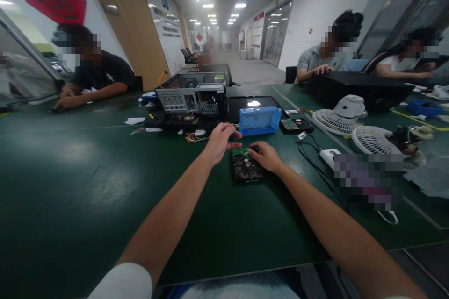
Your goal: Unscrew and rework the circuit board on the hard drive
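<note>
Partly hidden, the hard drive

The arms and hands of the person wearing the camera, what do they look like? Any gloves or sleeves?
The left hand and right hand are bare, with no gloves or watch visible. A plain white sleeve shows on the left arm; the right arm shows none.
</note>
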`<state>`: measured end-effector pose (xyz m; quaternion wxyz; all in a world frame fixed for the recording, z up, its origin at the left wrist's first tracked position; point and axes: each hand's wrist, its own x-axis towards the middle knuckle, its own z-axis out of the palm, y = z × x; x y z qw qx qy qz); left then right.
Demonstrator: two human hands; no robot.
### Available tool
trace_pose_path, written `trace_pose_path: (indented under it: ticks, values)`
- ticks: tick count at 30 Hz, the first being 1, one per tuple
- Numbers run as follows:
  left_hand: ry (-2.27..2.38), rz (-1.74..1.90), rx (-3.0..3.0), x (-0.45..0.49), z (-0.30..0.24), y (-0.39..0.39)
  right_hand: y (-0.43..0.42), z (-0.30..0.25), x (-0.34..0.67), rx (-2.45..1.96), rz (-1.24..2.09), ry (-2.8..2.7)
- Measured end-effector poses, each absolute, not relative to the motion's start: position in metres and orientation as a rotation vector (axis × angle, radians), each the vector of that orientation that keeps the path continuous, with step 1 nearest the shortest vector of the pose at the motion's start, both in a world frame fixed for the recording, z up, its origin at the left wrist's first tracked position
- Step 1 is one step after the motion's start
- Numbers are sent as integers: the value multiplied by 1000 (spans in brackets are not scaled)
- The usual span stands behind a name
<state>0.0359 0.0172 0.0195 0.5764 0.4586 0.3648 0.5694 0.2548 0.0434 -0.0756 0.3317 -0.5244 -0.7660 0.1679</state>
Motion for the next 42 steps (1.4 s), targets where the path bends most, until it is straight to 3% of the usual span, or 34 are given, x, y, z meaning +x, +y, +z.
trace_pose_path:
  ticks: [16,42]
  values:
    - [1054,1472,1205,28,15,27,44,-78,255,-1385,411,-2003]
    - [865,1371,1107,30,17,22,43,-76,254,-1375,428,-1990]
